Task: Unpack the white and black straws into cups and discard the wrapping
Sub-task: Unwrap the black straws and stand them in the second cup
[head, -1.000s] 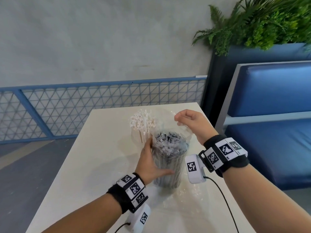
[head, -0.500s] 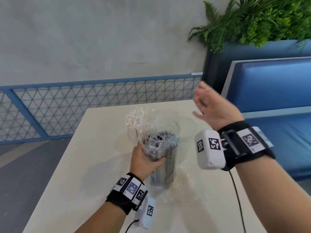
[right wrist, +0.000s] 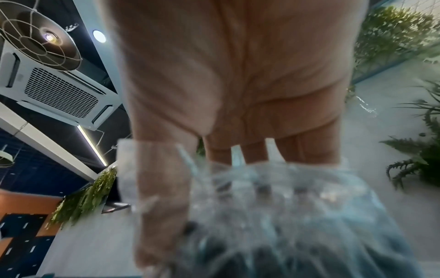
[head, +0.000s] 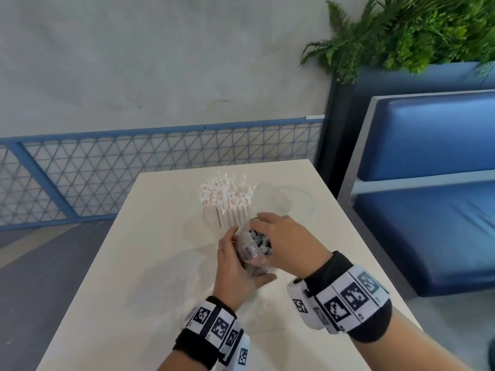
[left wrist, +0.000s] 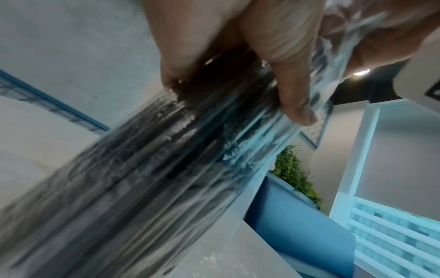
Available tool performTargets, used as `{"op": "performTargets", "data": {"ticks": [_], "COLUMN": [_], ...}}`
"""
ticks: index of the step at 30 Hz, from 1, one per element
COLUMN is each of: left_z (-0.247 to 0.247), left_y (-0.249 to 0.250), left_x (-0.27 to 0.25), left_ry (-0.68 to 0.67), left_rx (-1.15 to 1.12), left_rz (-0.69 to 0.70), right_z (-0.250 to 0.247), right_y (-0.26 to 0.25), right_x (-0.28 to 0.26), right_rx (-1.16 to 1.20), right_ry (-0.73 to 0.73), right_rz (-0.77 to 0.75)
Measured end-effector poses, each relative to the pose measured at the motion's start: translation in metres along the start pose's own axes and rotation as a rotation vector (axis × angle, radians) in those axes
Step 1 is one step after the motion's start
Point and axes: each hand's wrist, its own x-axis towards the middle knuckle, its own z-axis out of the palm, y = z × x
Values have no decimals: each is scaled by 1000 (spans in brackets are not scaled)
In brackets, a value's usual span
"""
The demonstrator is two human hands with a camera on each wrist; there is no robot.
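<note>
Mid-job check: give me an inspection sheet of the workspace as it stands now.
Surface: pale table.
Job's things: white straws upright in a clear cup; black straws bundled in clear wrapping; an empty clear cup behind the hands.
Clutter: loose clear wrapping on the table near the wrists.
Grippers: left hand grips the bundle's side; right hand grips the wrapping at its top.
Cables: nothing seen.
Surroundings: blue bench, plants, mesh railing.
</note>
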Motion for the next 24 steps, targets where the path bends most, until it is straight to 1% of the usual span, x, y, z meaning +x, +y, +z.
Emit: {"op": "performTargets", "data": {"ticks": [2, 4, 6, 8, 11, 13, 16, 20, 24], "left_z": [-4, -10, -15, -17, -18, -19, -21, -20, -17], "left_y": [-2, 1, 6, 4, 2, 2, 2, 5, 8], "left_x": [6, 9, 12, 13, 13, 14, 16, 14, 10], "left_ry": [-32, -12, 4, -9, -21, -2, 41, 71, 55], "left_rx": [-48, -58, -46, -47, -35, -33, -41, -88, -129], "left_rz": [-56, -62, -70, -82, -135, -146, -156, -180, -195], "right_z": [4, 10, 18, 25, 32, 36, 33, 19, 3], "right_y": [-3, -4, -4, -2, 2, 3, 6, 8, 6], "right_x": [5, 10, 13, 16, 22, 24, 26, 26, 24], "right_rx": [-20, 3, 82, 170, 276, 327, 386, 420, 405], "right_ry": [38, 110, 199, 273, 357, 402, 444, 572, 657], "right_rz": [-48, -50, -32, -21, -32, -48, -73, -164, -191]}}
